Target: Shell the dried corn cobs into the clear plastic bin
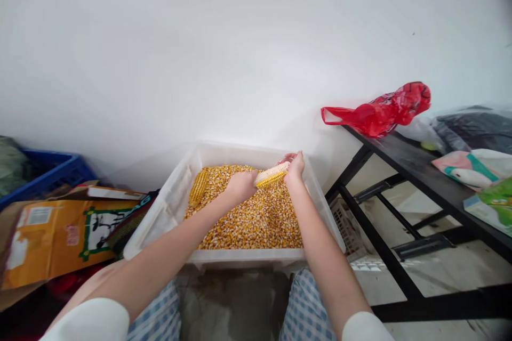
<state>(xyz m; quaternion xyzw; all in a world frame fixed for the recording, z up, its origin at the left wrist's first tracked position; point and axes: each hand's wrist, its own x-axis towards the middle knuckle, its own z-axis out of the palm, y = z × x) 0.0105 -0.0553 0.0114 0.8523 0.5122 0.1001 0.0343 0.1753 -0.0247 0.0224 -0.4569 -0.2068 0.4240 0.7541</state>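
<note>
A partly stripped corn cob is held between my two hands, above a heap of loose corn kernels. Its upper side is bare and pale, while yellow kernels still line the lower side. My left hand closes around the cob's left end, its fingers partly hidden behind the back of the hand. At the right end, my right hand wraps the cob. The kernels lie in a white plastic bin. A full yellow corn cob rests against the bin's left inner wall.
On the left are an orange cardboard box and a blue crate. To the right, a black folding table carries a red plastic bag and several packages. A pale basket sits below it. A white wall rises behind.
</note>
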